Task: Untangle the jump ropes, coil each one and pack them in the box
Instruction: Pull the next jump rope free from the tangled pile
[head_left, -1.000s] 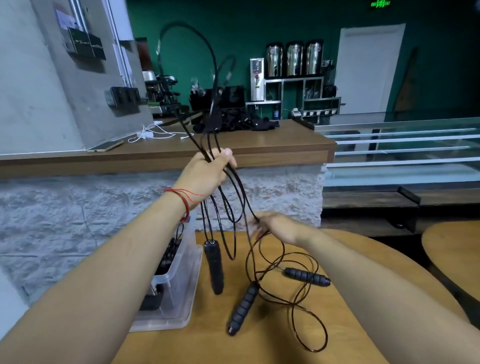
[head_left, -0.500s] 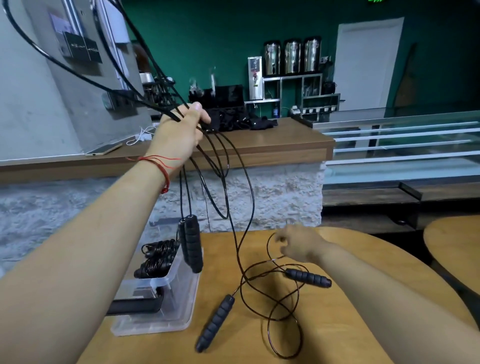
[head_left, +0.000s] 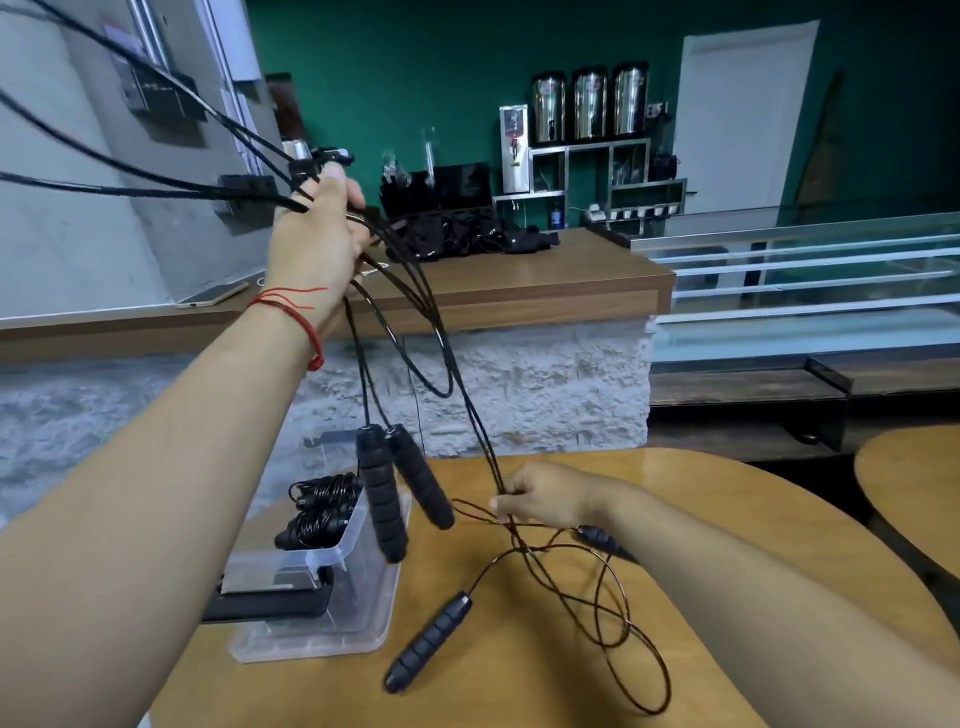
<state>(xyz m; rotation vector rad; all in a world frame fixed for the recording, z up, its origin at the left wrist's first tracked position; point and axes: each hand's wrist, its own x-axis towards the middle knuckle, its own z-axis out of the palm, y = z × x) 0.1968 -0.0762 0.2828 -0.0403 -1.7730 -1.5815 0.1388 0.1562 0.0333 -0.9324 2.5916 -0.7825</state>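
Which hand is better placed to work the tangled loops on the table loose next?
Probably the right hand: it pinches the cords just above that tangle, while the left hand is raised high, gripping the rope bundle.

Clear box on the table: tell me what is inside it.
Coiled black jump ropes lie at the far end of the clear box. The left forearm hides its near left part.

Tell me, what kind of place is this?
Probably a café or drinks shop: three steel urns stand at the back, a long wooden counter runs across, and a glass display case sits beside it.
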